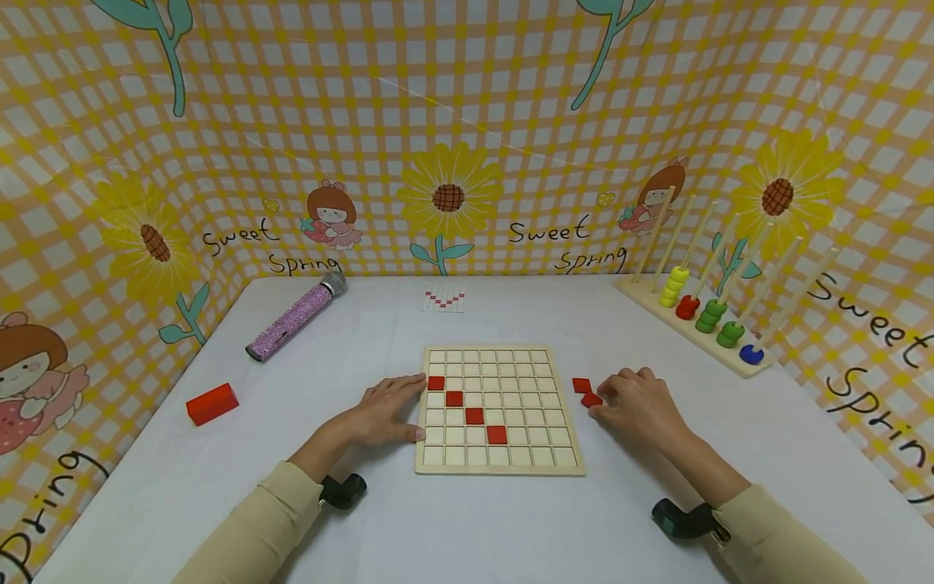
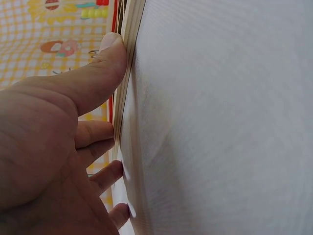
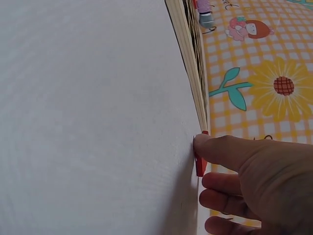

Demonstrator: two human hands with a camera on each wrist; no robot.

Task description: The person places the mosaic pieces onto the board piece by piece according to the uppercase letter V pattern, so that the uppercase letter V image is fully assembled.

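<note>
Right fingers at a loose red tile, left fingers on the board's edge

The right hand (image 1: 642, 410) has its thumb and index finger bent in close around the nearer red tile (image 1: 592, 400), thumb touching it; whether it is firmly pinched cannot be told. The left hand (image 1: 383, 410) is spread with fingers nearly straight, fingertips and thumb touching the left edge of the wooden board (image 1: 533, 457), grasping nothing.

The nearer tile is thin, flat and plain red, on the table (image 1: 511, 527) just right of the board. The farther red tile (image 1: 581, 384) adjoins it. The board is pale wood, a seven-by-seven grid inside a raised rim; four inlaid red tiles (image 1: 474, 416) step down diagonally from the left column.

Beyond the board lies a white card (image 1: 443, 299) bearing a gridded red V. "Sweet Spring" is written repeatedly on the checked cloth (image 1: 511, 122).

A narrow strip of table separates the loose tiles from the board; a wider one lies before the card. At left are a red block (image 1: 212, 404) and a glittery microphone (image 1: 295, 317), at right a bead rack (image 1: 700, 324), all well apart from both hands.
</note>
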